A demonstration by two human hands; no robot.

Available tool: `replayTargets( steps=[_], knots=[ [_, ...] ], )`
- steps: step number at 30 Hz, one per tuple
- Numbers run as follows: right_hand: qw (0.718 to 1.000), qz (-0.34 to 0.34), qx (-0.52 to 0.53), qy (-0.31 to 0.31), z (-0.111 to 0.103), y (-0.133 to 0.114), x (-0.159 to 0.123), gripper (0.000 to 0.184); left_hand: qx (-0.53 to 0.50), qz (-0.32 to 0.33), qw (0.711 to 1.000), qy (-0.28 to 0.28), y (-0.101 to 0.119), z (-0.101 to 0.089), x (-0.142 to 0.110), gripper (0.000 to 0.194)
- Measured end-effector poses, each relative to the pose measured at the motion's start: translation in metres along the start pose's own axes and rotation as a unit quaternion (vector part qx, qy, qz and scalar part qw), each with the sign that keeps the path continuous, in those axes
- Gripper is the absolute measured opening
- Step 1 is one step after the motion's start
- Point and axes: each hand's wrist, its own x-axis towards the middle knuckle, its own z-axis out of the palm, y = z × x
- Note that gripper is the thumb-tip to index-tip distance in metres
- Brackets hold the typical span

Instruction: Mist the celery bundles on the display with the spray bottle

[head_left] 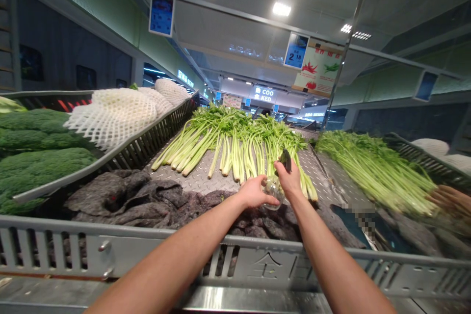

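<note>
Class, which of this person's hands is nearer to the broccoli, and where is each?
Left. The left hand is well to the right of the broccoli, at the clear rounded object; the right hand is farther right, on that object's other side.

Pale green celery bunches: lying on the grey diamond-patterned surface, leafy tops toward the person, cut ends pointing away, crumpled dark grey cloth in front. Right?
Orientation is reversed. The head view shows the pale green celery bunches with cut ends toward the person, leafy tops away. They do lie on the grey diamond-patterned surface, crumpled dark grey cloth in front.
</note>
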Motion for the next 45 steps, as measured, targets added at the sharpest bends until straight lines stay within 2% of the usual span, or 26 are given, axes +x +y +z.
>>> replayTargets(
  steps=[3,9,13,25,32,39,45],
  knots=[
    [1.000,0.000,-0.014,0.001,-0.001,0.000,0.000,0.022,-0.010,-0.003,1.000,-0.007,0.000,0.000,0.000,0.081],
    [0.996,0.000,-0.053,0.065,-0.004,-0.006,-0.001,0.021,-0.024,0.009,1.000,0.013,0.000,0.002,0.000,0.087],
    [0.995,0.001,-0.038,0.088,-0.004,-0.009,-0.002,0.025,-0.022,0.005,0.999,0.028,-0.001,0.002,0.001,0.090],
    [0.995,0.018,-0.063,0.075,-0.006,-0.007,-0.001,0.023,-0.011,0.010,1.000,0.017,0.000,0.003,-0.002,0.090],
    [0.993,0.010,-0.051,0.108,-0.005,-0.011,-0.004,0.026,-0.016,0.008,1.000,0.024,0.000,0.002,-0.002,0.089],
    [0.991,0.039,-0.068,0.108,-0.008,-0.013,-0.005,0.024,-0.019,0.018,0.999,0.026,-0.001,0.003,-0.002,0.089],
    [0.993,0.027,-0.050,0.100,-0.006,-0.010,-0.005,0.025,-0.001,0.008,1.000,0.020,-0.002,0.004,-0.002,0.088]
  ],
)
